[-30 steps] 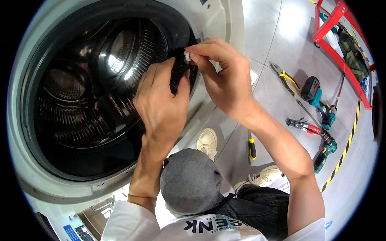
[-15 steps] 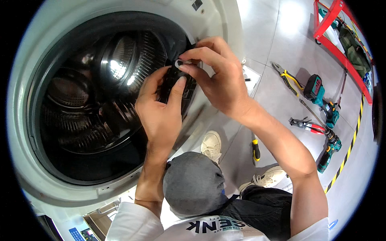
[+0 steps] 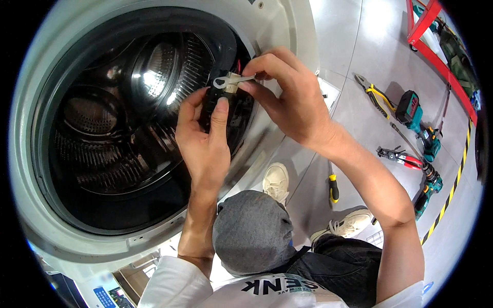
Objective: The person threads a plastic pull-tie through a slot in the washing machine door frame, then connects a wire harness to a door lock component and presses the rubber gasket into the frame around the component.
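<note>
My left hand (image 3: 204, 149) grips a black plastic housing (image 3: 206, 114) at the right edge of a washing machine's door opening, with the thumb pressed on top. A cream-coloured block (image 3: 232, 86), like a connector, sits at the housing's upper end. Across it lies a white plastic strip with a loop end (image 3: 221, 82). My right hand (image 3: 298, 100) pinches the strip's narrow right end between thumb and forefinger. Part of a red wire shows just above the block. The housing's lower part is hidden by my left fingers.
The grey door gasket (image 3: 46, 169) rings the steel drum (image 3: 110, 110). On the floor at right lie pliers (image 3: 377, 97), a cordless tool (image 3: 411, 110), red-handled pliers (image 3: 403, 158), a drill (image 3: 430, 187) and a screwdriver (image 3: 334, 188). A red frame (image 3: 444, 64) stands beyond.
The white strip has turned so that its loop points left and its length shows. My right fingers have drawn slightly right, uncovering the cream block. The whole view has shifted a little.
</note>
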### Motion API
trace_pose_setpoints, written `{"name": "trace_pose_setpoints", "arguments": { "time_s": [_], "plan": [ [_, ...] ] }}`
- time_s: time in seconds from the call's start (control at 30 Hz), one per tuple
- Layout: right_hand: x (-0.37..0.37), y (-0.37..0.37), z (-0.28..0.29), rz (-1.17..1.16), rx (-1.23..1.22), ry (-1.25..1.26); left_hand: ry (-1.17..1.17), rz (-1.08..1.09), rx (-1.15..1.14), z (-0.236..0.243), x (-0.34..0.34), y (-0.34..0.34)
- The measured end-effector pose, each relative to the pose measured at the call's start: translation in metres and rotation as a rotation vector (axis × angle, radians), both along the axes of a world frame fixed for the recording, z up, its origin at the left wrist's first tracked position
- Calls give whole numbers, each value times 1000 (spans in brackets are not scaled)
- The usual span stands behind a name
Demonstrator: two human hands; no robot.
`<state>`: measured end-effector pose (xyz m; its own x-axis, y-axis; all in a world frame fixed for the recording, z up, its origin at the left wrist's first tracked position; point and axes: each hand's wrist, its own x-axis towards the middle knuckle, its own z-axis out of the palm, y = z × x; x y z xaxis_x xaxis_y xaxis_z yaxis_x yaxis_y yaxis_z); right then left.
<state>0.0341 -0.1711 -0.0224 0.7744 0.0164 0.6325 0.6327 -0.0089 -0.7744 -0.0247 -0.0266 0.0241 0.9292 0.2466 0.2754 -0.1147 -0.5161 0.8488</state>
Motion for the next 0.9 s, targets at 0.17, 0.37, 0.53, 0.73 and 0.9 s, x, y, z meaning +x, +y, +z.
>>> {"name": "trace_pose_setpoints", "arguments": {
  "time_s": [0.17, 0.37, 0.53, 0.73, 0.9],
  "plan": [
    [1, 3, -5, -74, -72, -42, -16, -41, -92, -3, -1, -5],
    [1, 5, -9, -164, -138, -27, -75, -24, -98, -9, 1, -14],
    [8, 3, -7, -128, -155, -29, -58, -66, -153, -13, 7, -2],
    [10, 2, -5, -111, -125, -44, -73, -135, -648, -22, 10, -13],
    [11, 1, -3, -94, -125, -42, -140, -98, -503, -35, 14, -12]
  ]
}}
